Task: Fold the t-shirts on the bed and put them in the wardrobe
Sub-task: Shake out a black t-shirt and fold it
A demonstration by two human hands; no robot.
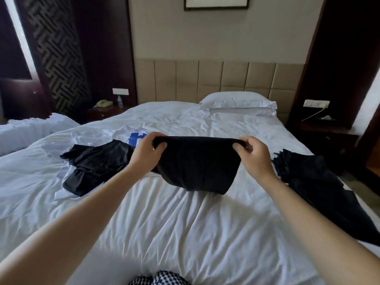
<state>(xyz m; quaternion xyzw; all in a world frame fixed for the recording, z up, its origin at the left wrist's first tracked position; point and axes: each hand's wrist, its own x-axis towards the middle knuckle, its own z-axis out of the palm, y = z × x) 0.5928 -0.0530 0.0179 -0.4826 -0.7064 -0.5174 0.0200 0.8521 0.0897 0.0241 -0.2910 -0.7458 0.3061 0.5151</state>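
A black t-shirt point(197, 163), partly folded, hangs above the white bed point(164, 223); its lower edge touches the sheet. My left hand point(147, 151) pinches its top left corner and my right hand point(254, 155) pinches its top right corner. To the left lies a crumpled black t-shirt point(94, 163) on top of a white t-shirt with a blue print point(135, 137). Another black garment point(320, 190) is spread along the bed's right edge.
Two stacked white pillows point(238, 103) rest against the padded headboard point(205, 81). A nightstand at the left carries a telephone point(102, 103) and a water bottle point(120, 101). Another nightstand point(322, 130) stands at the right. A second white bed point(30, 130) is at far left.
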